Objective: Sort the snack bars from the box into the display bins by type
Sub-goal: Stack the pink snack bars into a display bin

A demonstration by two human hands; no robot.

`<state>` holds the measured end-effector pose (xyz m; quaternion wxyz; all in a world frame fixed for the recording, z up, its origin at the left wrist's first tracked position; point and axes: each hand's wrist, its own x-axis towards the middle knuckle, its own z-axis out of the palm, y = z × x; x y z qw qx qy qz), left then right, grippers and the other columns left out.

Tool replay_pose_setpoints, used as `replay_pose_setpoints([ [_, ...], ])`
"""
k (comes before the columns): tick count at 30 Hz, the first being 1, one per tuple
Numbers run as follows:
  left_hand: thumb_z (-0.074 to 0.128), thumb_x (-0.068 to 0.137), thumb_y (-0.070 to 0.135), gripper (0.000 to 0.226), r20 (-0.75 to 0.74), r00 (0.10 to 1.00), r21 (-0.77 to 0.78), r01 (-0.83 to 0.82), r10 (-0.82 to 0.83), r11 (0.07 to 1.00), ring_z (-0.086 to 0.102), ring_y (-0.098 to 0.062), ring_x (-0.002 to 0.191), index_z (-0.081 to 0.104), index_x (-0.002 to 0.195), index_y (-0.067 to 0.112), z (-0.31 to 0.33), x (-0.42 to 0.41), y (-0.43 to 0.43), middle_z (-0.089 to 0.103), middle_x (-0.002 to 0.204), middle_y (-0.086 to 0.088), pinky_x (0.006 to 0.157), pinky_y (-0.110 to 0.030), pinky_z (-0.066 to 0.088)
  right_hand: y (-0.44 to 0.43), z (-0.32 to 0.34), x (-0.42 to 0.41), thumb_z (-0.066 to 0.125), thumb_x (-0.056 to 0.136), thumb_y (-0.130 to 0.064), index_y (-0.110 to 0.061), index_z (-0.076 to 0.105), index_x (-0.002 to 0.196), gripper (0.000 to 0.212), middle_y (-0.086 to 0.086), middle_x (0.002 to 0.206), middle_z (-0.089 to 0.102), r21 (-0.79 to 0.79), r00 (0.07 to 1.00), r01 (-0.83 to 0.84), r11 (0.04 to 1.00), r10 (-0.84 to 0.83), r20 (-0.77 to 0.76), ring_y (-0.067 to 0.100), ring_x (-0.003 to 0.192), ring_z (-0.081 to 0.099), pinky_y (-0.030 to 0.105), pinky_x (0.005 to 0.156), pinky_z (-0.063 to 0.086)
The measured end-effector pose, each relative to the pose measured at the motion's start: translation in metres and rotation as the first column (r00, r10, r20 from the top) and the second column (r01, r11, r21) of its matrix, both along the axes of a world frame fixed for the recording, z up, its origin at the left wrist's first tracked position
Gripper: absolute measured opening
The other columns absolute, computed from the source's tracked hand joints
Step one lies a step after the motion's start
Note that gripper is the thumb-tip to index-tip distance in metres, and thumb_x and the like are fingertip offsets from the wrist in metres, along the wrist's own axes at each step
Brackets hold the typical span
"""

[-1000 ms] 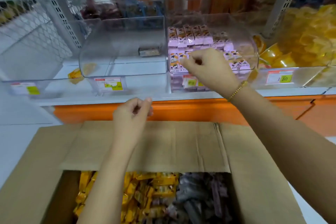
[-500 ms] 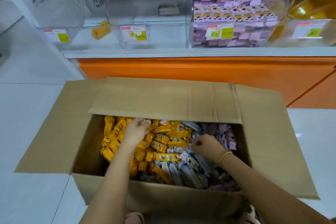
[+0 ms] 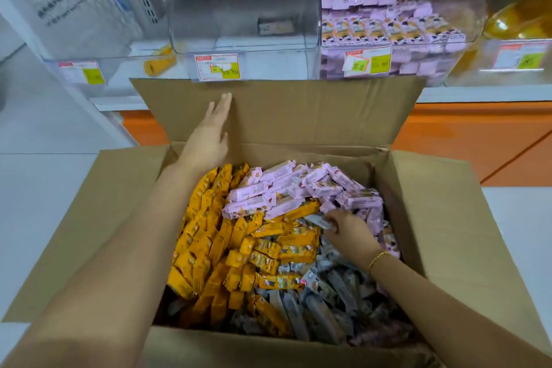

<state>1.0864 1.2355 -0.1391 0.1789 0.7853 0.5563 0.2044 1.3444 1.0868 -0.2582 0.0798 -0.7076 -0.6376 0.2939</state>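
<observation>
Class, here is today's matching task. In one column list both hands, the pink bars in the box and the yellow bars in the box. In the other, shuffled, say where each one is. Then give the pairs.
Column A
1. left hand
2. right hand
3. pink bars
4. yellow bars

Column B
a. along the left side of the box
b. pinching a grey bar
c. flat against the raised far flap
d. at the far end of the box

Pairs: 1-c, 2-b, 3-d, 4-a
</observation>
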Motion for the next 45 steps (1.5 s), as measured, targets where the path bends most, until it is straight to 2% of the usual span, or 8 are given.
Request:
replay_pose_setpoints([
  [8, 0.05, 0.088, -0.001, 0.087, -0.266, 0.959, -0.008, 0.096, -0.095, 0.995, -0.001, -0.023, 0.147, 0.002, 0.152, 0.031, -0.024, -0.03, 0.032, -0.011, 0.154, 0.015, 0.118, -0.047, 0.012, 0.118, -0.008, -0.086, 0.069, 0.085, -0.011, -0.021, 0.007, 0.153, 0.092, 0.004, 0.16, 0.008, -0.02, 0.864, -0.501, 0.865, 0.502, 0.039, 0.025, 0.147, 0.004, 0.043, 0.115, 0.026],
  [16, 0.054, 0.092, 0.014, 0.089, -0.095, 0.995, -0.093, 0.007, -0.015, 0.996, 0.017, -0.017, 0.145, -0.008, 0.147, 0.046, -0.006, -0.025, 0.025, 0.017, 0.159, 0.002, 0.104, -0.033, 0.037, 0.126, -0.012, -0.114, 0.074, 0.079, -0.02, -0.008, 0.029, 0.143, 0.079, 0.014, 0.142, 0.036, -0.064, 0.742, -0.625, 0.778, 0.618, 0.258, 0.03, 0.128, 0.037, 0.039, 0.098, 0.04],
  [22, 0.057, 0.094, 0.02, 0.084, 0.273, 0.954, -0.187, -0.07, 0.121, 0.98, 0.027, -0.008, 0.14, -0.003, 0.151, 0.036, 0.012, -0.01, 0.005, 0.024, 0.155, 0.009, 0.107, -0.02, 0.023, 0.087, 0.048, -0.094, 0.076, 0.078, -0.035, -0.004, 0.039, 0.138, 0.077, 0.011, 0.128, 0.049, 0.029, 0.923, -0.33, 0.943, 0.329, -0.198, 0.027, 0.118, 0.046, 0.031, 0.09, 0.039],
  [28, 0.054, 0.096, 0.027, 0.067, 0.486, 0.848, -0.327, -0.047, 0.211, 0.944, 0.026, -0.008, 0.14, 0.018, 0.151, 0.023, 0.037, 0.003, -0.025, 0.028, 0.154, 0.0, 0.115, -0.03, 0.022, 0.024, 0.136, -0.066, 0.076, 0.08, -0.03, -0.008, 0.054, 0.087, 0.032, -0.005, 0.066, 0.049, 0.002, 0.651, -0.165, 0.986, 0.111, -0.751, 0.009, 0.061, 0.048, 0.023, 0.06, 0.042],
  [31, 0.052, 0.097, 0.029, 0.044, 0.589, 0.723, -0.493, -0.033, 0.361, 0.869, 0.05, -0.018, 0.126, 0.048, 0.139, 0.018, 0.052, 0.001, -0.045, 0.052, 0.14, -0.005, 0.11, -0.041, 0.035, 0.006, 0.164, -0.056, 0.077, 0.074, -0.049, 0.007, 0.051, 0.103, 0.068, 0.016, 0.077, 0.042, -0.011, 0.576, -0.118, 0.993, 0.06, -0.815, 0.021, 0.073, 0.049, 0.033, 0.064, 0.04],
  [35, 0.04, 0.095, -0.002, 0.032, 0.658, 0.652, -0.595, 0.143, 0.377, 0.791, 0.062, -0.03, 0.107, 0.06, 0.119, 0.003, 0.08, 0.008, -0.081, 0.064, 0.12, -0.017, 0.098, -0.042, 0.048, -0.007, 0.191, -0.042, 0.07, 0.084, -0.03, -0.013, 0.064, 0.11, 0.031, 0.003, 0.083, 0.067, -0.023, 0.552, -0.062, 0.998, 0.015, -0.834, 0.004, 0.06, 0.06, 0.013, 0.048, 0.043],
  [40, 0.058, 0.074, -0.009, 0.05, 0.795, 0.529, -0.566, 0.471, 0.297, 0.676, 0.062, -0.032, 0.111, 0.056, 0.123, 0.002, 0.112, 0.016, -0.116, 0.064, 0.122, -0.017, 0.095, -0.04, 0.05, -0.013, 0.206, -0.041, 0.069, 0.085, -0.028, -0.014, 0.064, 0.104, 0.024, -0.004, 0.072, 0.067, -0.058, 0.526, -0.011, 0.998, -0.043, -0.85, 0.011, 0.06, 0.057, 0.023, 0.054, 0.046],
  [45, 0.072, 0.071, 0.013, 0.039, 0.768, 0.533, -0.553, 0.275, 0.354, 0.786, 0.069, -0.021, 0.091, 0.063, 0.107, 0.005, 0.115, 0.049, -0.134, 0.069, 0.107, -0.015, 0.085, -0.032, 0.056, -0.021, 0.217, -0.029, 0.062, 0.082, -0.042, -0.019, 0.061, 0.117, 0.041, 0.005, 0.096, 0.069, -0.052, 0.533, -0.074, 0.996, -0.004, -0.846, 0.011, 0.078, 0.062, 0.022, 0.068, 0.055],
])
